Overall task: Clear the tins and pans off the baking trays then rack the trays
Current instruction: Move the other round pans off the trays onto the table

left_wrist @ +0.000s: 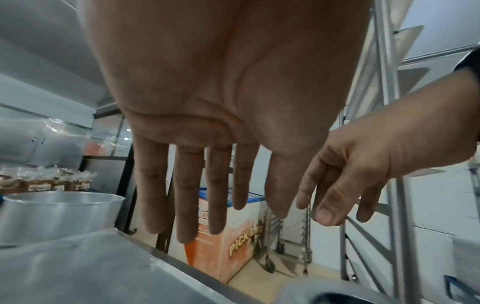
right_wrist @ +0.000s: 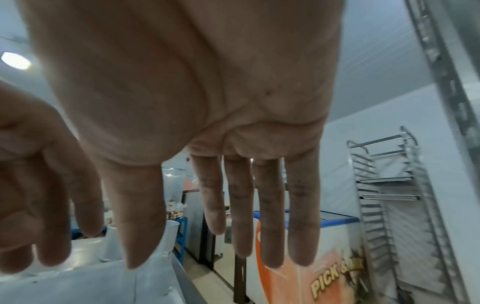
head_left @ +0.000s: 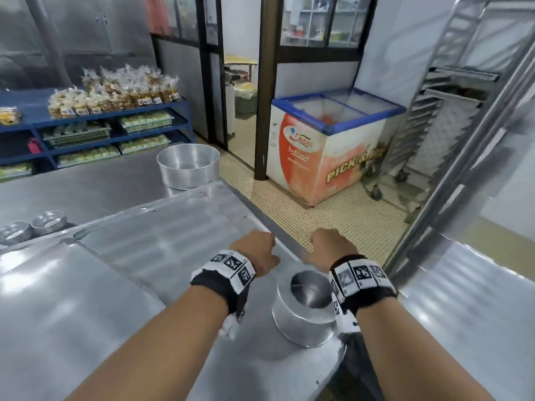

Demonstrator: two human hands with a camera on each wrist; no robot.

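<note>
A flat baking tray (head_left: 162, 235) lies on the steel table, reaching to its right edge. My left hand (head_left: 256, 250) and right hand (head_left: 327, 246) hover side by side over that edge, both holding nothing. The left wrist view has the left fingers (left_wrist: 197, 195) hanging straight, and the right fingers (right_wrist: 259, 205) hang straight in the right wrist view. A small round tin (head_left: 307, 308) stands just behind the hands, between my wrists. A large round pan (head_left: 188, 166) stands at the tray's far end. Another tray (head_left: 58, 314) lies at the near left.
Two stacks of small fluted tins (head_left: 49, 221) sit at the table's left. A tall tray rack frame (head_left: 463, 169) rises close on the right, and a second rack (head_left: 428, 134) stands by the wall. A chest freezer (head_left: 333, 146) stands across the tiled floor.
</note>
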